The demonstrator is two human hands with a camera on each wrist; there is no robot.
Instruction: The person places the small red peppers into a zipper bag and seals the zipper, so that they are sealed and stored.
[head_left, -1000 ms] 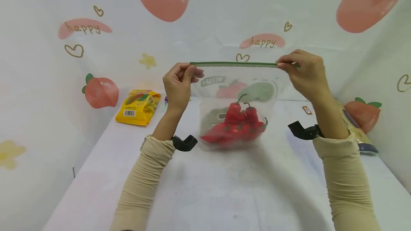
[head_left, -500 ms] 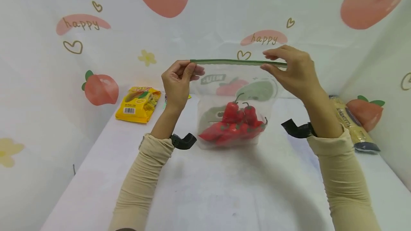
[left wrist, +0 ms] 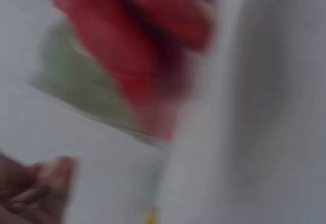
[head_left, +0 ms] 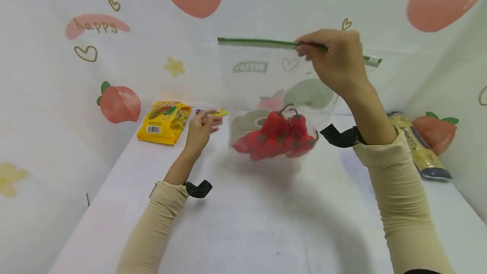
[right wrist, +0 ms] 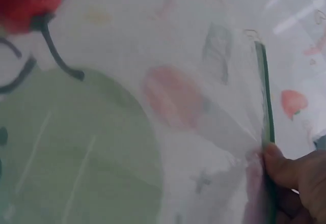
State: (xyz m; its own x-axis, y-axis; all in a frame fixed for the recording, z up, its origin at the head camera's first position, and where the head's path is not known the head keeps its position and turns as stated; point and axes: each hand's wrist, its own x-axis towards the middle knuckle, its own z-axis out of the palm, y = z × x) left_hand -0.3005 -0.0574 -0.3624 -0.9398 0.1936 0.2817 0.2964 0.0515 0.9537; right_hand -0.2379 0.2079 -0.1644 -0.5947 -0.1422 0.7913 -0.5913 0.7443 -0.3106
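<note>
A clear zip bag (head_left: 251,83) with a green top strip and printed fruit hangs in the middle of the head view. Several red peppers (head_left: 275,134) with green stems lie at its bottom. My right hand (head_left: 338,58) pinches the green strip right of its middle, and a pale slider (head_left: 373,60) shows beyond that hand. In the right wrist view, the thumb presses against the strip's edge. My left hand (head_left: 199,128) is left of the bag, apart from it, fingers loosely spread and holding nothing. The left wrist view is blurred.
A yellow snack packet (head_left: 161,124) lies at the back left of the white table (head_left: 243,223). Beside my left fingers is a small yellow wrapper (head_left: 220,113). A spaghetti pack (head_left: 422,149) lies at the right, near the printed backdrop.
My left hand has let go of the strip's left end and dropped lower. My right hand has shifted its hold inward along the strip and raised the bag.
</note>
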